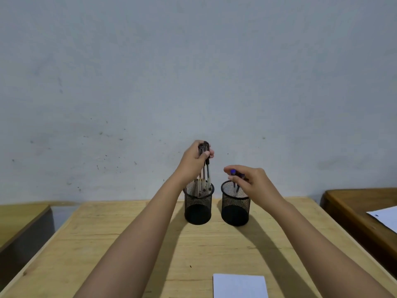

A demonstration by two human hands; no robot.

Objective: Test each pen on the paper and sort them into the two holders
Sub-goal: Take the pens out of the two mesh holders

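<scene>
Two black mesh holders stand side by side at the far end of the wooden table: the left holder (198,208) and the right holder (235,208). My left hand (193,161) grips a bunch of clear, dark-capped pens (205,171) by their tops, with their lower ends inside the left holder. My right hand (250,181) is closed on blue-capped pens (235,179) whose tips reach into the right holder. A white sheet of paper (240,286) lies near the front edge of the table.
A grey wall stands right behind the table (129,244). Another wooden desk (354,203) at the right carries a white sheet (385,218). A lower desk (19,216) sits at the left, with a gap between it and the table.
</scene>
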